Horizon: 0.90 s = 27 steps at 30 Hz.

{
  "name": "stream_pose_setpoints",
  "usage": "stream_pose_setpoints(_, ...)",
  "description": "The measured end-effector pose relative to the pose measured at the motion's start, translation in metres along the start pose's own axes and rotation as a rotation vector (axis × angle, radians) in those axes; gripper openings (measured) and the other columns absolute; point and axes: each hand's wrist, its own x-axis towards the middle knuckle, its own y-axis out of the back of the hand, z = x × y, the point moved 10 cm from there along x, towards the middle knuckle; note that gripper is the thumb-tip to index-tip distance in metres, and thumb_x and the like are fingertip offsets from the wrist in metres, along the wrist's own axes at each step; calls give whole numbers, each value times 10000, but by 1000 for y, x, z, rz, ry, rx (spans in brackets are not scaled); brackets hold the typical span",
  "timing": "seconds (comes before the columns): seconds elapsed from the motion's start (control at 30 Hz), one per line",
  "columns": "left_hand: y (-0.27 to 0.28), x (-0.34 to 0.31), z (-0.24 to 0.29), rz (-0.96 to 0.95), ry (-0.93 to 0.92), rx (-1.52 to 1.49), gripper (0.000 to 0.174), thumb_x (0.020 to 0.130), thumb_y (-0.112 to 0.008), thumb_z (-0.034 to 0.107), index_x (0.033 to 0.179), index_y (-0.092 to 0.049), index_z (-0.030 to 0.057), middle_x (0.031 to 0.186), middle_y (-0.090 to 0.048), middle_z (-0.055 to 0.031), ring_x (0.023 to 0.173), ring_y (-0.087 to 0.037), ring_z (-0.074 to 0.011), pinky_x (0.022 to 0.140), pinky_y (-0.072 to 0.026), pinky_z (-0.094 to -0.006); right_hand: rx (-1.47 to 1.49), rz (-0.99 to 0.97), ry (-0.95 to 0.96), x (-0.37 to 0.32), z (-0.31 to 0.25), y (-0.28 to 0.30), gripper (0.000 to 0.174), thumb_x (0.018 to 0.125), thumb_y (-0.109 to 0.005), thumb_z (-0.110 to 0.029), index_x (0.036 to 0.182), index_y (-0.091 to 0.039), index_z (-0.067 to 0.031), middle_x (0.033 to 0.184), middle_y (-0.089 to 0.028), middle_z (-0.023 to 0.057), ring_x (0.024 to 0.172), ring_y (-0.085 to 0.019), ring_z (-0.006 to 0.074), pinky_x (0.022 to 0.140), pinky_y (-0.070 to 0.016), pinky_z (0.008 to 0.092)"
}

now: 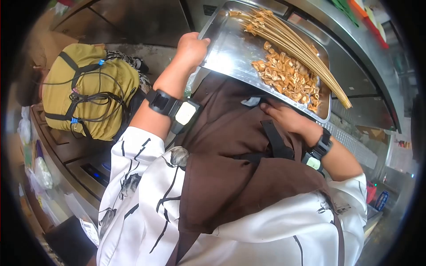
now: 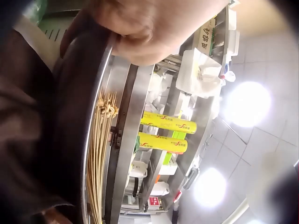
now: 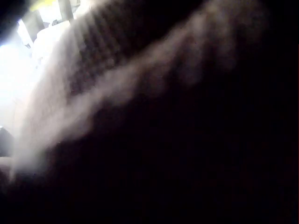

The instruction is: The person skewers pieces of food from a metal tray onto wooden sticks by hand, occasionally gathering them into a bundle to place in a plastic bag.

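A metal tray [image 1: 226,53] holds a heap of brown food pieces [image 1: 288,73] and a bundle of long skewers [image 1: 301,48] with pieces on their far ends. My left hand [image 1: 193,49] grips the tray's left edge, fingers curled round the rim; the left wrist view shows this hand [image 2: 145,28] above the skewers [image 2: 98,158]. My right hand [image 1: 288,117] lies against the brown apron [image 1: 230,133], below the tray's near edge, beside a small pale item [image 1: 250,102]. Its fingers are partly hidden in the cloth. The right wrist view is dark and blurred.
At the left is a yellow-green bag [image 1: 88,88] with black straps and cords. A metal counter edge [image 1: 377,80] runs along the right. Shelves in the left wrist view bear yellow rolls [image 2: 163,142] and white containers.
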Motion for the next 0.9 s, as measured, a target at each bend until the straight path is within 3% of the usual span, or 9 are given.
stream_pose_setpoints(0.03,0,-1,1,0,10,19,214,836,-578,128,936,-605,-59,730,-603,-112,641,-567,-193,570,-436,-344,-110,213,186,-1,-19,14,441,937,-423,-315,1174,-509,47,995,-599,258,965,-578,355,840,-452,382)
stream_pose_setpoints(0.2,5,-5,5,6,-6,88,235,827,-578,132,967,-598,-55,775,-606,-130,680,-576,-213,587,-439,-377,-356,314,286,-15,-39,13,323,880,-523,-117,1179,-504,3,1073,-570,223,1044,-539,341,887,-419,363)
stream_pose_setpoints(0.4,1,-2,-6,-20,-11,52,196,849,-571,109,959,-606,-49,801,-621,-76,675,-555,-148,622,-432,-296,-37,-35,492,-25,-84,-9,476,927,-353,-138,1382,-297,-12,1456,-269,131,1342,-265,186,1110,-212,307)
stream_pose_setpoints(0.6,2,-2,-8,-18,-10,29,199,853,-568,105,973,-602,-50,820,-617,-74,697,-550,-140,630,-426,-287,-552,10,484,-19,-89,-10,305,853,-462,-162,1095,-576,-15,1082,-617,133,957,-608,206,798,-477,334)
stream_pose_setpoints(0.63,2,-1,-8,-12,-25,69,220,853,-571,119,995,-601,-46,840,-622,-82,728,-559,-147,656,-436,-294,-468,201,643,-47,-106,11,219,869,-482,-182,926,-609,-13,868,-637,116,764,-623,209,651,-477,369)
stream_pose_setpoints(0.67,1,-3,-11,-17,-17,67,220,853,-571,119,995,-601,-46,840,-622,-82,728,-559,-147,656,-436,-294,-466,195,637,-63,-113,23,219,869,-482,-182,926,-609,-13,868,-637,116,764,-623,209,651,-477,369)
stream_pose_setpoints(0.8,1,-12,1,-1,-72,367,342,857,-584,176,1125,-555,-33,1025,-615,-146,935,-579,-209,800,-447,-309,638,145,333,-98,-112,98,159,903,-536,-136,838,-617,-16,665,-608,62,502,-555,111,454,-437,237)
stream_pose_setpoints(0.87,10,-42,65,244,-480,493,497,838,-599,258,1223,-465,-26,1190,-524,-213,1145,-495,-282,928,-401,-343,729,280,388,-102,-109,135,265,939,-487,-232,871,-588,3,624,-591,64,429,-487,95,411,-387,204)
stream_pose_setpoints(0.9,-7,-50,83,22,-503,231,551,841,-608,269,1268,-413,-20,1245,-481,-211,1192,-449,-276,964,-372,-353,862,275,454,-99,-110,147,263,943,-477,-236,890,-576,3,632,-591,64,440,-481,93,428,-389,206)
